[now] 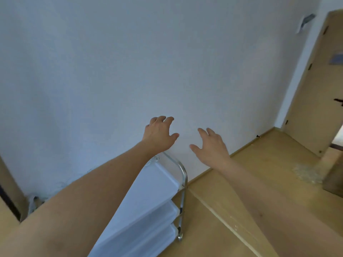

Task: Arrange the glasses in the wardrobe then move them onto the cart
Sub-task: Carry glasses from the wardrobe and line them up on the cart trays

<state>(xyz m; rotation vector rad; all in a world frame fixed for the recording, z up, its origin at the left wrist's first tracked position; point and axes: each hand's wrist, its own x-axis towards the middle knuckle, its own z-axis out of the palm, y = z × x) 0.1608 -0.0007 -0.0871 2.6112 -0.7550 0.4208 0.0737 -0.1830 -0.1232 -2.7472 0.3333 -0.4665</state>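
Note:
A white three-shelf cart (pixel 148 197) with a chrome frame stands against the white wall, below my arms. A clear glass (pixel 155 160) shows faintly on its top shelf at the far end, just under my left wrist. My left hand (pixel 159 135) hovers above the cart's far end with fingers loosely curled, holding nothing. To its right, my right hand (pixel 209 145) is spread in the air in front of the wall, also empty. No wardrobe is in view.
A white wall (pixel 130 62) fills most of the view. Light wooden floor (pixel 269 164) runs to the right. A wooden door (pixel 319 80) stands open at the far right, with a wooden box edge (pixel 334 175) below it.

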